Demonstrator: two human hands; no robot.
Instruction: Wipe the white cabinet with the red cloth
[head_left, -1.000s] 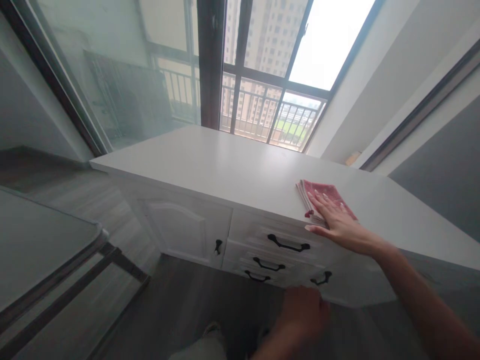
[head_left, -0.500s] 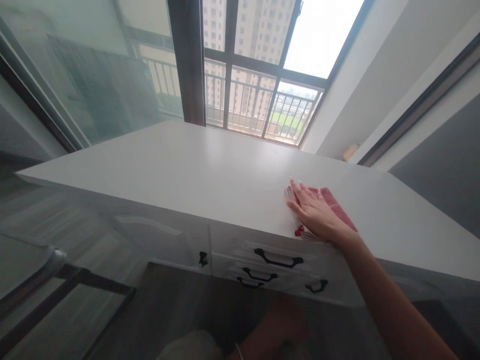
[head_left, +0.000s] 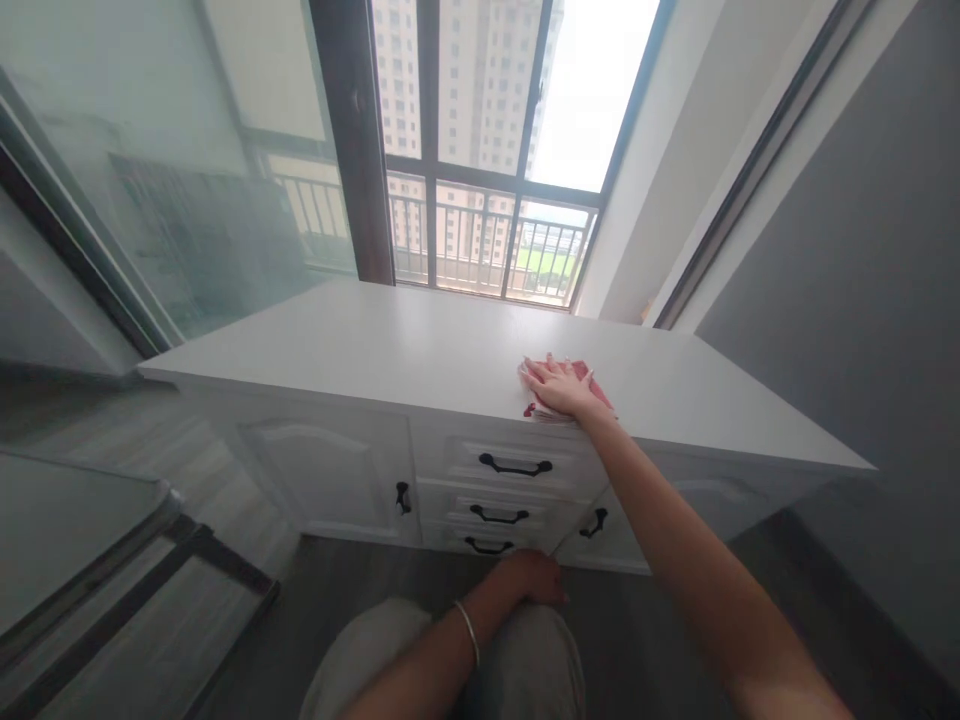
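The right hand [head_left: 562, 388] lies flat, fingers spread, on a red cloth [head_left: 592, 390] that sits on the white desk [head_left: 420, 345], close to its near edge and right of the middle. The grip is released: the palm presses down without clasping. The left hand [head_left: 534, 578] rests on the knee [head_left: 517, 650] low in the view, loosely curled and grasping nothing, a bracelet [head_left: 468, 632] on its wrist. Under the cloth are drawers with black handles [head_left: 514, 466]. A window [head_left: 480, 150] stands at the far side.
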